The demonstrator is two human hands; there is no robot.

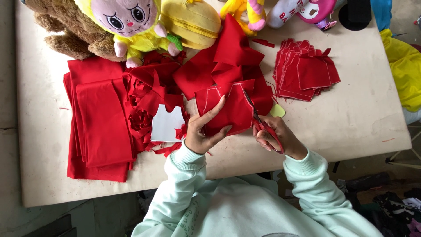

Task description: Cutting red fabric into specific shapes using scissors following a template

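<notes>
My left hand (202, 131) grips a piece of red fabric (228, 107) marked with pale chalk lines, thumb under its lower edge and a finger across its face. My right hand (278, 137) holds red-handled scissors (263, 123), their blades reaching up along the fabric's right edge. Both hands are near the table's front edge, in mint-green sleeves.
On the beige table (364, 114): a folded stack of red cloth (98, 120) at left, red offcuts (147, 94), a white paper pattern (166, 124), a pile of cut red pieces (305, 70) at right, and plush toys (127, 22) along the far edge.
</notes>
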